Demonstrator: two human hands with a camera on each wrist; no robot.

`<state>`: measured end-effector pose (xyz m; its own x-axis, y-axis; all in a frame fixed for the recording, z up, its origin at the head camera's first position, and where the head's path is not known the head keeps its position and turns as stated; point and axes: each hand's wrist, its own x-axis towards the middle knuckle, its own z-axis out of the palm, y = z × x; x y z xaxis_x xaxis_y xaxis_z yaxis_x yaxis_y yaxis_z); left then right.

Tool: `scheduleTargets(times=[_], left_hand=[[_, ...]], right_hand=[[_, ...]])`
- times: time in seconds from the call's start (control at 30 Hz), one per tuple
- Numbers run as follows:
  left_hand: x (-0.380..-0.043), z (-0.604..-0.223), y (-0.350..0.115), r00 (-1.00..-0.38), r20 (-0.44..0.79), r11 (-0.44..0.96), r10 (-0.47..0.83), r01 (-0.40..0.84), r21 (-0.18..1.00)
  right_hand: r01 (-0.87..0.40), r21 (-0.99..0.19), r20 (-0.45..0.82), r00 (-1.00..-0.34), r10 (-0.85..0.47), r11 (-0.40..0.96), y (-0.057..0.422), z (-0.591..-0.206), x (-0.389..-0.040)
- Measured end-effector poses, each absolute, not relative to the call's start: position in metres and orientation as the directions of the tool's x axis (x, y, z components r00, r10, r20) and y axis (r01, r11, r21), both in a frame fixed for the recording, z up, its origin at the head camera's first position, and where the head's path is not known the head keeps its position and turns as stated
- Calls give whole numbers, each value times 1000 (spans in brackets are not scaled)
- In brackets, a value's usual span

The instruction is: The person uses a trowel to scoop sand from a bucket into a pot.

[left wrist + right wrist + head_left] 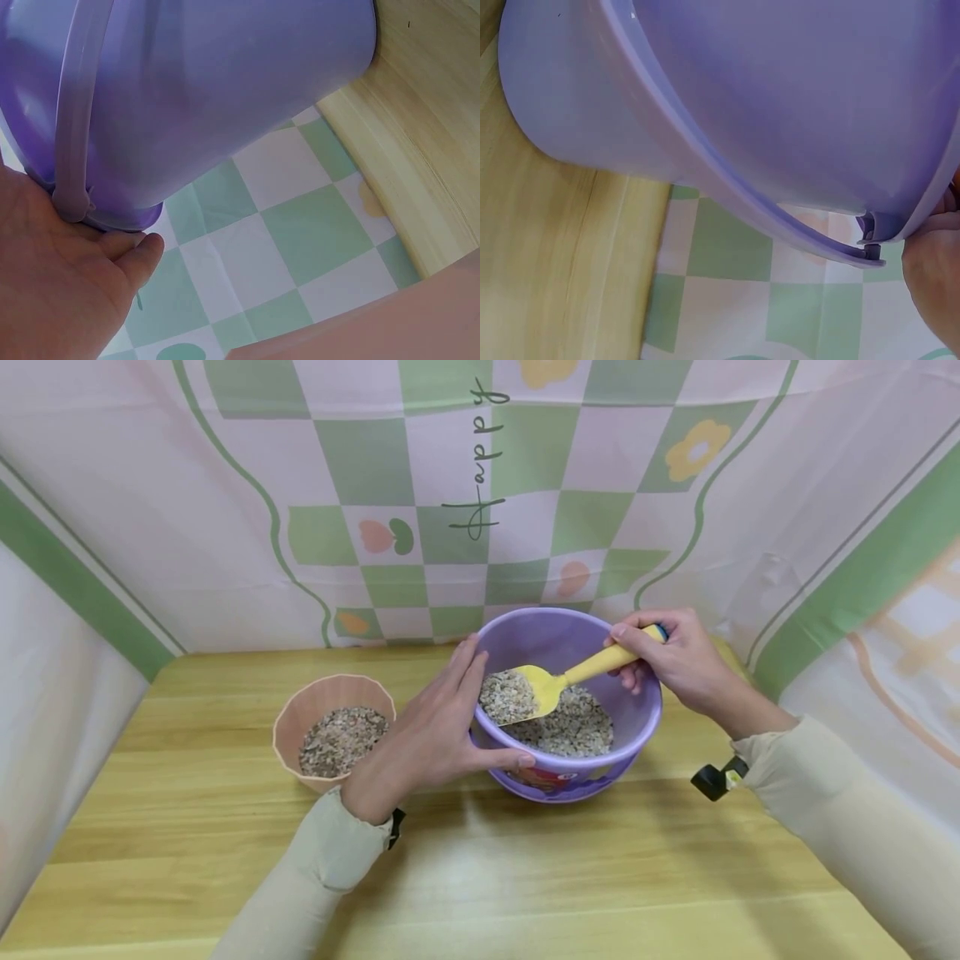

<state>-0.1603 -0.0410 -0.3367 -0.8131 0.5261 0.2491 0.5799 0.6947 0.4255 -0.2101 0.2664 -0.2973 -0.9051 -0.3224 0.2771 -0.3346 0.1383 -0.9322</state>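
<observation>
A purple bucket (645, 727) stands on the wooden table with pale grit (577, 727) in it. My left hand (427, 718) grips the bucket's left rim, thumb along the near side and fingertips at the far part. In the left wrist view, that hand (67, 277) lies by the rim and the base of the bucket's handle (79, 112). With my right hand (682, 660) I hold the handle of a yellow toy shovel (555, 685). Its blade carries a heap of grit (510, 695) inside the bucket's left rim.
Left of the bucket, a fluted peach bowl (300, 714) holds grit, close to my left forearm. Behind the wooden table (465, 893) hangs a green-and-white checked cloth (442, 585). More cloth borders both sides.
</observation>
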Motion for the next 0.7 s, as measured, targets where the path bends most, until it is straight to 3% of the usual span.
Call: scheduleTargets(times=[0.7], left_hand=[[-160,-336,-41,-819,229,700,526,570,429]], right_hand=[[-297,-951,257,-916,-309,88,275,-296,-206]])
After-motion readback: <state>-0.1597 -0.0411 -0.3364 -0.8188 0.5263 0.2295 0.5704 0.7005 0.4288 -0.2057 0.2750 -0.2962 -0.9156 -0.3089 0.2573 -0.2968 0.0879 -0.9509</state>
